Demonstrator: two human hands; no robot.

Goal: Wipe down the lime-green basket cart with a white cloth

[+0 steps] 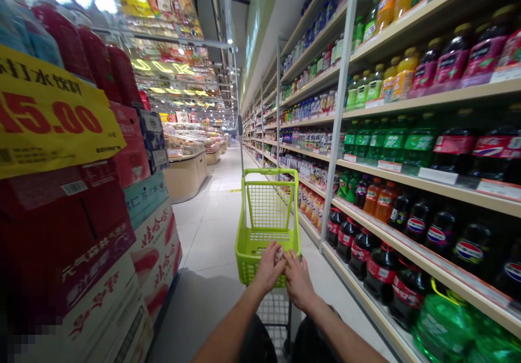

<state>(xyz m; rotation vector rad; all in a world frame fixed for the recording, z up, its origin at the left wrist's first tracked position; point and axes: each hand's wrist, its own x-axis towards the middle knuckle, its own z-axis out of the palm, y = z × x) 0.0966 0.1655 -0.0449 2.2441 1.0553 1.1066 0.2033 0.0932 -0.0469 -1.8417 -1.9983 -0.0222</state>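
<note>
Both of my hands are close together over the near end of a lime-green shopping cart basket [240, 254]. My left hand [266, 271] has its fingers curled around a small whitish thing [279, 252], too small to name. From the other side, my right hand [300, 281] reaches to the same spot with bent fingers; its fingertips meet the left hand's and partly hide what lies between. Through the basket's mesh back panel [268, 205] the floor shows. Below my wrists is the cart's lower wire rack [277, 309], between my dark-clothed legs.
Shelves [407, 186] of bottled drinks run along the right. At left stand stacked drink cartons [157, 249] under a yellow price sign [52, 116]. A pale tiled aisle [199, 233] leads forward past a rounded display counter [185, 178].
</note>
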